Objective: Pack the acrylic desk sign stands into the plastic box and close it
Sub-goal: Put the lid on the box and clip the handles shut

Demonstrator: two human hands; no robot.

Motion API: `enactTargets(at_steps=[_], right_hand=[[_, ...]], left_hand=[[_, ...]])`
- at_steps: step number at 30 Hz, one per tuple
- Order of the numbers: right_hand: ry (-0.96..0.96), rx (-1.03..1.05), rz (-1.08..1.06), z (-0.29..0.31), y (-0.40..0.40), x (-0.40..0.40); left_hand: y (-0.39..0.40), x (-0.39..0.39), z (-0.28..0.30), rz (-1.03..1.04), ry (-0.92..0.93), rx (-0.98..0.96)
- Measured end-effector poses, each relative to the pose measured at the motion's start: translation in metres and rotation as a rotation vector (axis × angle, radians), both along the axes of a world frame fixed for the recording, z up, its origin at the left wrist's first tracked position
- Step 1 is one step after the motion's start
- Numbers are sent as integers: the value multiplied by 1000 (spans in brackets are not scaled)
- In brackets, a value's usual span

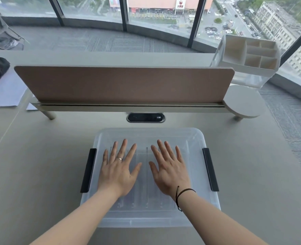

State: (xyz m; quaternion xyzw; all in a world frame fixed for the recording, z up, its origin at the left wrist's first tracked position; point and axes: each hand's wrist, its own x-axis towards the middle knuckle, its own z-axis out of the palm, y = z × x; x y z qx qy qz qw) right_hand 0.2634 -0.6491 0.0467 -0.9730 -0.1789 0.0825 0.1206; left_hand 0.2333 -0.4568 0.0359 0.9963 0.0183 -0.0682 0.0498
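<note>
A clear plastic box (146, 220) stands on the desk in front of me with its translucent lid (149, 134) on top. A black latch sits at the left side (88, 170) and another at the right side (210, 169). Through the lid I faintly see the acrylic sign stands (146, 175) lying inside. My left hand (118, 169) rests flat on the lid's left half, fingers spread. My right hand (170, 171) lies flat on the lid's right half, fingers spread. Neither hand holds anything.
A brown divider panel (125, 84) on a shelf rail crosses the desk behind the box, with a black cable port (145, 117) below it. A white organizer (248, 57) stands at the back right. Papers (5, 92) lie at the far left.
</note>
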Motion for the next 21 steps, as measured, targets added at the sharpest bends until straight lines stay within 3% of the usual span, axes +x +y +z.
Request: enactTargets(at_steps=[10,21], right_hand=[[29,-1,107,5,-19,-11],[-7,-26,118,-3,-23,-18]], left_hand=[[8,-11,12,-8,30,-118],[3,-20,5,-32,4,-10]])
